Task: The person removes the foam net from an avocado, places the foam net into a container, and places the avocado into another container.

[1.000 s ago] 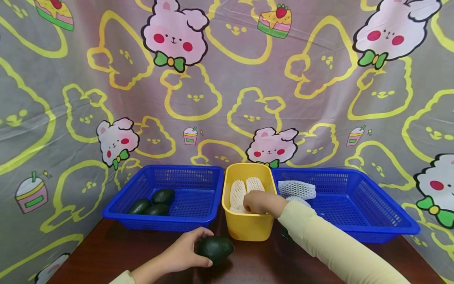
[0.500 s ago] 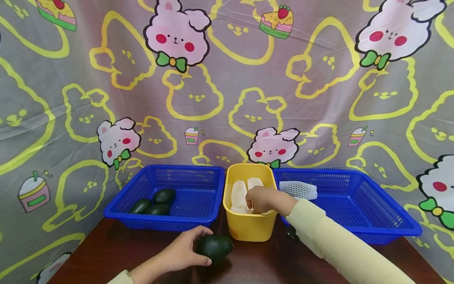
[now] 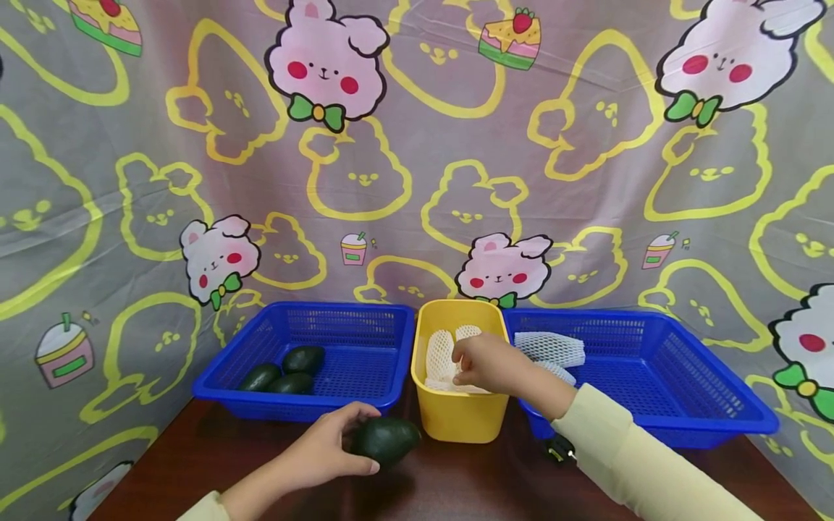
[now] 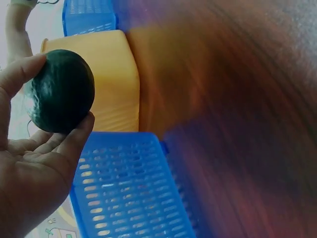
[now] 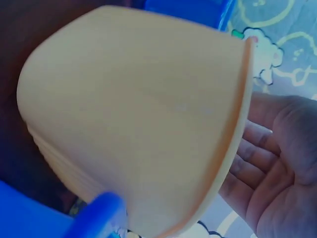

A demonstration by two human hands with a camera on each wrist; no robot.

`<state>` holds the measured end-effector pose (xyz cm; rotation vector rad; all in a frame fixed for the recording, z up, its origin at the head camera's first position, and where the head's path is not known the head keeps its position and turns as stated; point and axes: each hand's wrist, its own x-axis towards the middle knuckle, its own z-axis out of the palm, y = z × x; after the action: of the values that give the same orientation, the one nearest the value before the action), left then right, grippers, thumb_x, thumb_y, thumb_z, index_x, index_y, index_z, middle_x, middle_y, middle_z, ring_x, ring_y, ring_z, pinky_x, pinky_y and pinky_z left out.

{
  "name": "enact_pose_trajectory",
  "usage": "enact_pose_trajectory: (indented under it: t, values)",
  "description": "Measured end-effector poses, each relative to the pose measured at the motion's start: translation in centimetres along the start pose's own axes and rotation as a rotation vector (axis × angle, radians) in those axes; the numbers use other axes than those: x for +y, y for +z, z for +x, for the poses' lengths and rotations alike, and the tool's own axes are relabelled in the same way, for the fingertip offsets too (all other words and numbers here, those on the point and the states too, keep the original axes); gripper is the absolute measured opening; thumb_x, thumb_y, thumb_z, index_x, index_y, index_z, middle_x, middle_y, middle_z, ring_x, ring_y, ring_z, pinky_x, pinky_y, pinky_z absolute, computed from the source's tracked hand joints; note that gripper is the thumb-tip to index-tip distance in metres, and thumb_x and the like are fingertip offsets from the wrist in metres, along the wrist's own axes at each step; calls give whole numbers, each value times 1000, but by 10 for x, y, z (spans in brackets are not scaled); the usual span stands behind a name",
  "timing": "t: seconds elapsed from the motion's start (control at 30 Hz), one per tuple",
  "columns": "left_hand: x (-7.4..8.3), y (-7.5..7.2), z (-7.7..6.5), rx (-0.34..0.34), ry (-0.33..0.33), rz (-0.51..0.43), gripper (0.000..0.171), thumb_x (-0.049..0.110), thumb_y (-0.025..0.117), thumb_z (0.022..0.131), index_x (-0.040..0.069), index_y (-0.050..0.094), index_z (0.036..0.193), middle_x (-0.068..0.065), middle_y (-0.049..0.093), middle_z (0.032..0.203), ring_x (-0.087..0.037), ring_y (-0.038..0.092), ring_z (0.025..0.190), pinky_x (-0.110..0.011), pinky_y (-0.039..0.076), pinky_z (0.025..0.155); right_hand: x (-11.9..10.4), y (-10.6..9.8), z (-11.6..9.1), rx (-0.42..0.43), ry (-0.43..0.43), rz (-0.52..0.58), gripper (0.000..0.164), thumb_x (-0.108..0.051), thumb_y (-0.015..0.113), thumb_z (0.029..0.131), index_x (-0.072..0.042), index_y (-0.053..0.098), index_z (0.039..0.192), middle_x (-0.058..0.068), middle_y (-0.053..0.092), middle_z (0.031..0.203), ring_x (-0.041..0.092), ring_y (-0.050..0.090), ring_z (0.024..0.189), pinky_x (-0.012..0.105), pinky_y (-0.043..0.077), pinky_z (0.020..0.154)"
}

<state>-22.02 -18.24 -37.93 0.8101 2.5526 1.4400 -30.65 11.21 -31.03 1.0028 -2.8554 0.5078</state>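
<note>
A dark green avocado [image 3: 386,441] is gripped by my left hand [image 3: 326,449] above the table's near side. In the left wrist view, thumb and fingers lie around the avocado [image 4: 64,91]. My right hand [image 3: 491,365] reaches over the near right rim of a yellow bin [image 3: 459,418], its thumb and index fingertips apart. White foam net sleeves [image 3: 440,354] stand inside that bin, close to the fingers. From the right wrist, the palm of the right hand [image 5: 282,168] shows behind the yellow bin [image 5: 133,109], which hides the fingertips.
On the left, a blue basket [image 3: 365,405] contains three avocados [image 3: 291,383]. To the right stands another blue basket [image 3: 704,420] with white foam-netted pieces [image 3: 554,349] at its left end. A patterned cloth [image 3: 404,181] hangs behind the brown table [image 3: 449,485].
My right hand has risen slightly inside the yellow bin and its forearm has shifted right. My left hand has moved a little left and up, with the avocado in its grip.
</note>
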Motion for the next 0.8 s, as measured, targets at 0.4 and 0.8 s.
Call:
enact_pose_trajectory:
  t: [0.4, 0.8]
  values:
    - [12, -21, -3, 56, -10, 14, 59, 21, 83, 75, 4, 54, 123, -8, 61, 118, -25, 60, 107, -28, 53, 77, -18, 6, -24, 210, -43, 201, 16, -14, 80, 81, -7, 69, 90, -5, 66, 76, 8, 62, 70, 23, 52, 64]
    - [10, -46, 4, 278, -44, 120, 60, 23, 85, 73, 3, 55, 121, -15, 60, 123, -35, 57, 116, -34, 53, 82, -48, 30, -33, 235, -129, 377, 14, -14, 79, 81, -7, 69, 86, -5, 68, 76, 2, 62, 67, 22, 53, 65]
